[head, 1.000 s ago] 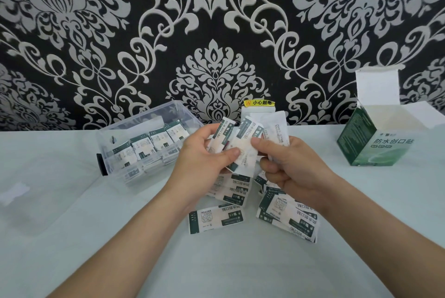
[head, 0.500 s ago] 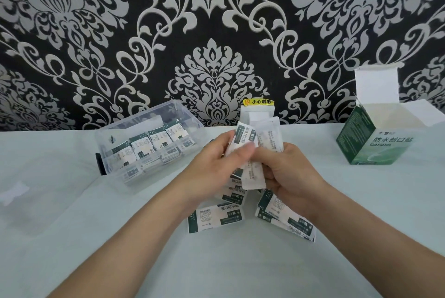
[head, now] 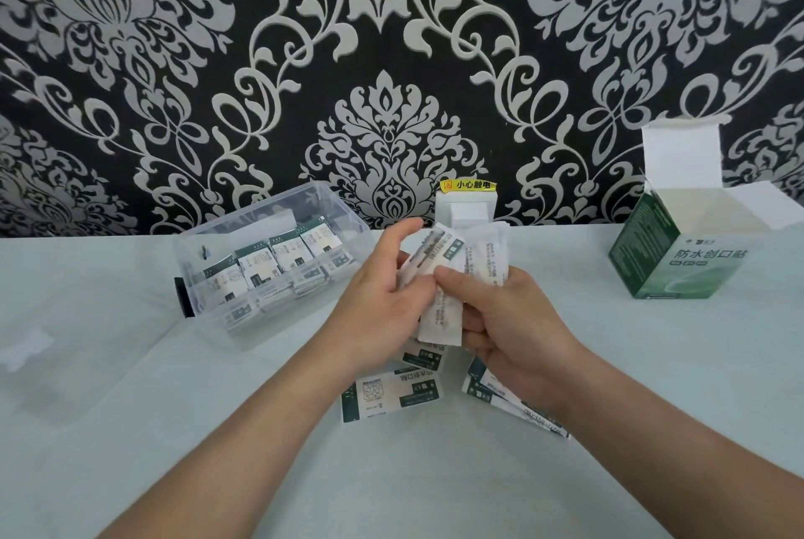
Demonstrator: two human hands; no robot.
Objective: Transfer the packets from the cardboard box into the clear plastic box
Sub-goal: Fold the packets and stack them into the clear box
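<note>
Both hands meet at the table's middle around a small stack of white-and-green packets (head: 452, 277). My left hand (head: 383, 312) presses the stack from the left, its index finger raised. My right hand (head: 509, 321) grips the stack from the right with thumb on top. More loose packets (head: 391, 395) lie on the table under and in front of the hands. The clear plastic box (head: 269, 216) stands tilted at the left with several packets lined up inside. The green cardboard box (head: 678, 260) stands open at the far right, its inside hidden.
A clear lid (head: 30, 347) lies flat at the left edge of the pale tablecloth. A white wall socket with a yellow warning label (head: 467, 207) sits behind the hands, against the patterned black wall.
The fanned packets have been squared into one stack between both hands. My left hand has slid from in front of the packets to their left side.
</note>
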